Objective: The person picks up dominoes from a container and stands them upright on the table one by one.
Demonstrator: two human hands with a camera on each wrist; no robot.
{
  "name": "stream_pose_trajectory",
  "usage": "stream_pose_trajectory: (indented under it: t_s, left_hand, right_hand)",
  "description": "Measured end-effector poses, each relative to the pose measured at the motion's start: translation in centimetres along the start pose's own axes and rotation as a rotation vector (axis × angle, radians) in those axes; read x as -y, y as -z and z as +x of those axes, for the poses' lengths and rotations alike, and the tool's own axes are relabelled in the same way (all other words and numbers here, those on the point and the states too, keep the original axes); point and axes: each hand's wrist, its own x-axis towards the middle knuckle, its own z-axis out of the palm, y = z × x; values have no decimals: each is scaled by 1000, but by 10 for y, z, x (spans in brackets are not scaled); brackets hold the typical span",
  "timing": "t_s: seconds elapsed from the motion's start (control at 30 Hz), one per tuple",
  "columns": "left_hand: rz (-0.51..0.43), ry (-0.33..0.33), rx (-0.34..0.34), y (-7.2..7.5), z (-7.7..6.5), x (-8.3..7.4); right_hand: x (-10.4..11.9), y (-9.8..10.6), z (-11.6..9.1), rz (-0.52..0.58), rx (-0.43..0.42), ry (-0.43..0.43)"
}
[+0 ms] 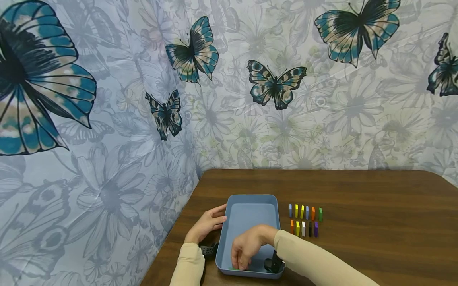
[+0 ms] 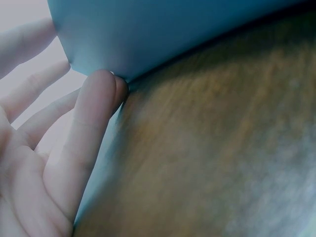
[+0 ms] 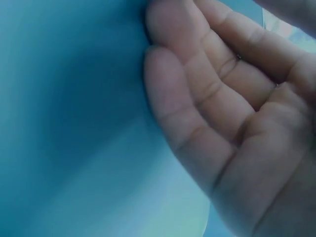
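A blue rectangular tray (image 1: 253, 199) lies on the brown table. My left hand (image 1: 208, 223) rests along its left wall, fingers fairly straight; in the left wrist view the thumb (image 2: 94, 113) touches the tray's side. Inside the tray, at the near left corner, my right hand (image 1: 248, 247) points its curled fingers down. A small green block (image 1: 234, 269) shows at those fingertips, apparently pinched and mostly covered. From the right wrist, curled fingers (image 3: 170, 84) meet the blue tray floor (image 3: 94, 98), and the block is hidden.
Right of the tray stand two rows of several small coloured blocks, among them a green block (image 1: 320, 214), a white block (image 1: 303, 228) and a purple block (image 1: 316, 229). Butterfly-patterned cloth (image 1: 229, 131) hangs behind and left of the table (image 1: 375, 214).
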Motion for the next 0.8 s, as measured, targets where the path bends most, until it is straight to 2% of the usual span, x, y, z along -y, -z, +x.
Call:
stream_pose_trajectory:
  t_s: [0.17, 0.8]
  left_hand:
    - [-1, 1, 0, 0, 0, 0]
    - [9, 9, -4, 1, 1, 0]
  right_hand:
    - [-3, 0, 1, 10, 18, 9]
    - [-7, -1, 0, 100, -23, 29]
